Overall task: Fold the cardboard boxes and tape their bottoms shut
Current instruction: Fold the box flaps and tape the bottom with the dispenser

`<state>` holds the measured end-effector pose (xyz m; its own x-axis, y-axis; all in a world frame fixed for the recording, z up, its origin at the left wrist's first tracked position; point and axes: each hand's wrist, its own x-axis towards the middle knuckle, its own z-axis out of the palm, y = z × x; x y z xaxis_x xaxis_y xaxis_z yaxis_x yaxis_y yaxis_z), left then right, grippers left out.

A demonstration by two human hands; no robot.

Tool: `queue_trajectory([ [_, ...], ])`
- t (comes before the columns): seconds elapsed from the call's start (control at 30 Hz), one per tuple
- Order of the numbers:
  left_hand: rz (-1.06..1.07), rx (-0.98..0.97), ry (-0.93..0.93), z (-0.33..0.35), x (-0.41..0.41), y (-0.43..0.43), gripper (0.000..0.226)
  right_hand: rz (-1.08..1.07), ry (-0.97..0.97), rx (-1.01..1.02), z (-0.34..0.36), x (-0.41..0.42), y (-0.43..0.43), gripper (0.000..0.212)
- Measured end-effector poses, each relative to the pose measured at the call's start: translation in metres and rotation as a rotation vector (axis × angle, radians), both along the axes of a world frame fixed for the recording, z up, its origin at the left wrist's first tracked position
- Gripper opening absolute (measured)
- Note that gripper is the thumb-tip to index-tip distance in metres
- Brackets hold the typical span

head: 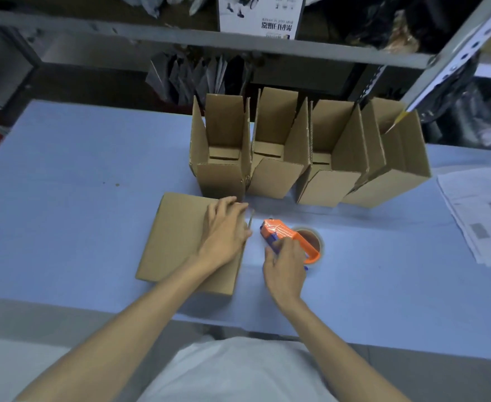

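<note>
A brown box (177, 239) lies on the blue table (79, 169), close to the person. The left hand (224, 230) rests on top of it, near its right edge. The fingers are straight and spread, so this hand is open and pressing down flat.

Just to the right of the box, the right hand (285, 268) holds an orange tape dispenser (282, 232). Its fingers curl around the back part of the dispenser in a tight grip. The brown tape roll (311, 237) sits inside the orange frame. The front of the dispenser points at the box and is very near its edge. The small gap between them is blurry, so I cannot tell if tape runs across it.

Behind the brown box, 4 more boxes stand up in a row with their tops open: the left box (221, 181), the 2nd box (276, 178), the 3rd box (325, 187) and the right box (395, 169). They stand side by side, and the right box leans a little.

Some white papers (482, 213) lie on the far right of the table. A metal shelf (151, 36) stands behind the table.
</note>
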<state>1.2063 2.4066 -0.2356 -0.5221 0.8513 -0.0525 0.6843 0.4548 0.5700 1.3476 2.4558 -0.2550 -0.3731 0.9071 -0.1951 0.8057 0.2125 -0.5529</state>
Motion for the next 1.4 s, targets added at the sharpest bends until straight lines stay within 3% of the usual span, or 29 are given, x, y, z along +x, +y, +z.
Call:
queue_trajectory([
  [0.07, 0.046, -0.203, 0.065, -0.007, 0.013, -0.017, 0.085, -0.05, -0.132, 0.015, -0.008, 0.01, 0.021, 0.044],
  [0.13, 0.044, -0.392, 0.133, -0.017, 0.021, -0.029, 0.102, 0.017, -0.236, -0.044, -0.021, 0.017, 0.032, 0.054],
  [0.23, 0.083, -0.418, 0.167, -0.024, 0.019, -0.036, 0.104, 0.152, -0.344, 0.0, -0.039, 0.02, 0.036, 0.057],
  [0.37, 0.174, -0.439, 0.156, -0.018, 0.011, -0.038, 0.104, 0.196, -0.31, 0.049, -0.045, 0.023, 0.042, 0.054],
  [0.43, 0.171, -0.388, 0.096, -0.01, 0.006, -0.038, 0.099, 0.205, -0.207, 0.055, -0.04, 0.032, 0.041, 0.045],
  [0.57, 0.026, 0.019, -0.229, 0.026, -0.007, -0.013, 0.065, 0.35, 0.06, 0.214, -0.014, 0.052, 0.034, 0.024],
  [0.77, -0.244, -0.018, -0.538, 0.069, -0.027, 0.002, 0.017, 0.552, 0.061, 0.378, 0.044, 0.062, 0.037, 0.032],
  [0.87, -0.268, 0.041, -0.72, 0.077, -0.029, -0.001, 0.013, 0.605, 0.075, 0.268, 0.064, 0.068, 0.048, 0.031],
  [0.97, -0.259, 0.081, -0.774, 0.08, -0.029, -0.004, 0.01, 0.601, 0.211, -0.1, 0.08, 0.07, 0.057, 0.026],
  [1.03, -0.241, 0.076, -0.773, 0.08, -0.026, -0.006, 0.007, 0.611, 0.331, -0.229, 0.089, 0.07, 0.058, 0.032],
  [1.13, -0.168, 0.011, -0.793, 0.082, -0.024, -0.009, 0.005, 0.626, 0.315, -0.165, 0.095, 0.067, 0.054, 0.033],
  [1.27, -0.125, -0.158, -0.837, 0.08, -0.023, -0.017, 0.017, 0.543, 0.248, -0.167, 0.089, 0.062, 0.049, 0.053],
  [1.4, -0.052, -0.117, -0.807, 0.079, -0.017, -0.023, 0.019, 0.57, 0.272, -0.096, 0.083, 0.06, 0.046, 0.051],
])
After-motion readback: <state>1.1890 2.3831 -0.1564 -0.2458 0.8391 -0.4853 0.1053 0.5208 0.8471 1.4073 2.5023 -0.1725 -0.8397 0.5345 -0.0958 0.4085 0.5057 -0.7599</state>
